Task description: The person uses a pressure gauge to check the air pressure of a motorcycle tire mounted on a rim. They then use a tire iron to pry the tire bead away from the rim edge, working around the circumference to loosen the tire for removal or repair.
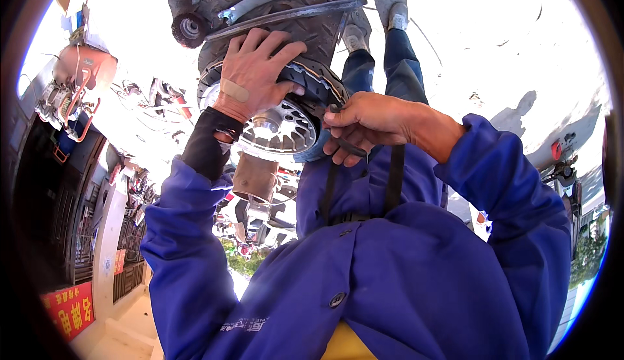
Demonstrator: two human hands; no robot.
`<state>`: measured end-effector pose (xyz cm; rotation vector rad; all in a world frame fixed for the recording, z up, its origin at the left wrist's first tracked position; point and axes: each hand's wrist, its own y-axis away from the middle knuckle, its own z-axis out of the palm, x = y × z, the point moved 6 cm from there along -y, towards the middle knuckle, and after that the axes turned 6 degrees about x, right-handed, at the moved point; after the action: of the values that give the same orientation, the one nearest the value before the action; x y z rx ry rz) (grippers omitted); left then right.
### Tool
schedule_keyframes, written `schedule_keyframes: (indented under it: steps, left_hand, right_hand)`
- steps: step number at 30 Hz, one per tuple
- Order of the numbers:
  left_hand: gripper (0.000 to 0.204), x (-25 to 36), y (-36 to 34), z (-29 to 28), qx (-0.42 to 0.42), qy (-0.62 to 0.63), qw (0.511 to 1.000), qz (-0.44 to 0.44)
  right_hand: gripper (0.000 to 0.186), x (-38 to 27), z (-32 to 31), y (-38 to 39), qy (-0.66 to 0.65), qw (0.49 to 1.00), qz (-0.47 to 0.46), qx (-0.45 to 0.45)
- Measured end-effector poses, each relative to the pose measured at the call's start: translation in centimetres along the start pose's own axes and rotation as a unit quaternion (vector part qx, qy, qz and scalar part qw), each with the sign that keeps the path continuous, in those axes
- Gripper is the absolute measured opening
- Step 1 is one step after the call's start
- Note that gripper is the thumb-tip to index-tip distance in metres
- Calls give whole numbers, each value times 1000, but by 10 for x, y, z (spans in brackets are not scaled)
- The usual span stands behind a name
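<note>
My left hand (253,77), with a bandage strip on its back and a black band at the wrist, grips the top of a black tyre (318,87). Its fingers are spread over the tread and its thumb lies along the near side. Inside the tyre is a silver spoked rim (286,129). Just right of the wheel, my right hand (374,122) is closed, thumb against bent fingers, on a small dark strip (351,146). Most of that strip is hidden by the fingers, so its kind cannot be made out.
Beyond the wheel, a dark ridged mat (318,28) bears a wrench (260,1), a long metal bar (286,16) and a round black brush-like wheel (188,29). Legs in jeans (403,67) stand right of it. An orange tank (97,70) and a red sign (70,309) are at left.
</note>
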<state>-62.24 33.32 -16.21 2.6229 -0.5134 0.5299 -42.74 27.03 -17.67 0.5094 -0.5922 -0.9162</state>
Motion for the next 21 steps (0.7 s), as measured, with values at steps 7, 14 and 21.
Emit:
schedule_keyframes:
  steps: [7, 14, 21]
  left_hand:
    - [71, 1, -1, 0, -1, 1, 1000, 0]
    - [73, 0, 0, 1, -10, 14, 1000, -6]
    - [76, -1, 2, 2, -14, 16, 1000, -8]
  right_hand:
    - [30, 5, -6, -11, -66, 998, 11, -20]
    - [29, 11, 4, -19, -169, 985, 19, -28]
    - [25, -12, 27, -8, -126, 986, 59, 90]
